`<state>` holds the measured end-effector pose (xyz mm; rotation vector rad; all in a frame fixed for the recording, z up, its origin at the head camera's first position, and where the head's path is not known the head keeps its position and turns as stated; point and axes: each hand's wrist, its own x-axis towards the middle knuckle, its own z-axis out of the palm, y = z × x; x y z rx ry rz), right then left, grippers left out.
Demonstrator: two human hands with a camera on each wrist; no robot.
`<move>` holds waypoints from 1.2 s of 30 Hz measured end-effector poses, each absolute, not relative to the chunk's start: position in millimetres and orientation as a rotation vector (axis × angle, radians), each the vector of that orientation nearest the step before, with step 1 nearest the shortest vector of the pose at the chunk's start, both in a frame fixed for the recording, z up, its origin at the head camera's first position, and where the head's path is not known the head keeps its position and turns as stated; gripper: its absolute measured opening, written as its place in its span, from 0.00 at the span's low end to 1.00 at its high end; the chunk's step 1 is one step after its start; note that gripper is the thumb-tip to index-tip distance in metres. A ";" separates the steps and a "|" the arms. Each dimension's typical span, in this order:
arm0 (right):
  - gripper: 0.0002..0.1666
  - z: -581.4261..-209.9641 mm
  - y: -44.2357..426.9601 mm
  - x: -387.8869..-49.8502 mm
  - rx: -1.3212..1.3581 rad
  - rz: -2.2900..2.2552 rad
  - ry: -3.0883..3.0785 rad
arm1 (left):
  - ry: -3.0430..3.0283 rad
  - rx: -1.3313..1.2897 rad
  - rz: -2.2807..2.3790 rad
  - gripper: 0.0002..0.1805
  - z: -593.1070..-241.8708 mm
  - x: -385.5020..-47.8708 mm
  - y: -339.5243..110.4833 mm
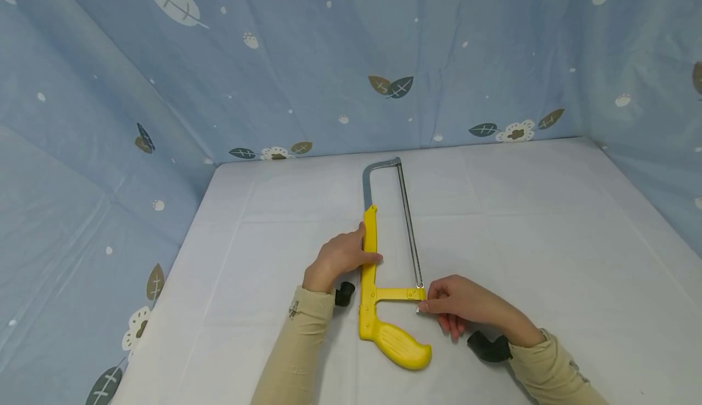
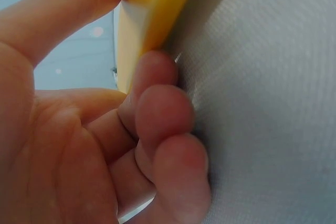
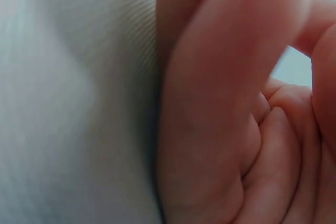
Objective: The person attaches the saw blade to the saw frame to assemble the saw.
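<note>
A hacksaw [image 1: 368,234] with a yellow frame and handle lies flat on the white-covered table. Its grey front bow points away from me, and the thin blade [image 1: 408,225] runs along its right side. Across the yellow frame, my left hand [image 1: 342,253] pinches it between thumb and fingers; the left wrist view shows the fingertips against the cloth beside the yellow edge. At the blade's near end, my right hand [image 1: 463,301] pinches a small silver wing nut [image 1: 418,310], mostly covered by thumb and finger. The right wrist view shows only curled fingers and cloth.
Black wrist-worn pieces [image 1: 344,294] sit under both wrists, close to the tabletop. The white table [image 1: 274,259] ends at a blue leaf-patterned curtain [image 1: 329,58] behind and at the sides.
</note>
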<state>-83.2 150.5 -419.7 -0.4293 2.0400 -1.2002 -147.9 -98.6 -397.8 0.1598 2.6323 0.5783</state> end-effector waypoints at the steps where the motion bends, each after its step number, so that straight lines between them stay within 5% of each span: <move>1: 0.21 -419.9 150.6 -83.2 -0.425 -1.200 2.043 | 2.632 0.161 0.580 0.49 -397.5 -147.6 -98.6; 36: 0.25 -424.0 148.1 -79.4 -0.409 -1.147 2.094 | 2.647 0.173 0.596 0.48 -398.5 -145.6 -98.0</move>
